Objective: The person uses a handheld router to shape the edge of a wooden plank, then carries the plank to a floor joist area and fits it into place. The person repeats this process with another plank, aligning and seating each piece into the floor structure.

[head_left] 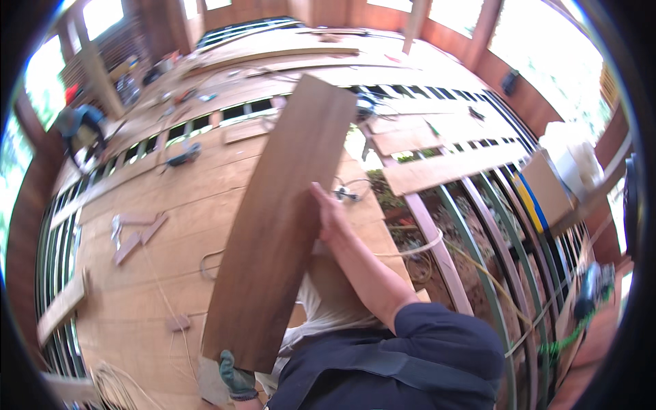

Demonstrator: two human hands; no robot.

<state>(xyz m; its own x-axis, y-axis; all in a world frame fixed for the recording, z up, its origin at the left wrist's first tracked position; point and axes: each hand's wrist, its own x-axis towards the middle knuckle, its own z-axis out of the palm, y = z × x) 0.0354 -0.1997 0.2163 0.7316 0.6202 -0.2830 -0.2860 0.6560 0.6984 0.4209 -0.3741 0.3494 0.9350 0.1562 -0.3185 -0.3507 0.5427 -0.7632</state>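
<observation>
The lower left corner of a long wooden board [277, 225] is gripped by the gloved left hand [236, 376], its fingers curled over the near end. The board's right edge is clasped about midway by the bare right hand [329, 213]; how far its fingers are wrapped underneath cannot be told. The board is held in front of the body, above the floor [184, 256], its long axis slanted from lower left to upper right, the far end pointed away. Its face is flat, brown and fine-grained; its edges are straight. To the left, a broad stretch of smooth, paler planks is crossed by seams, with small wood offcuts [140, 239] scattered on it. To the right, beyond the floor's edge, open gaps are left between long narrow beams [443, 247], partly bridged by a pale plank [454, 167].
</observation>
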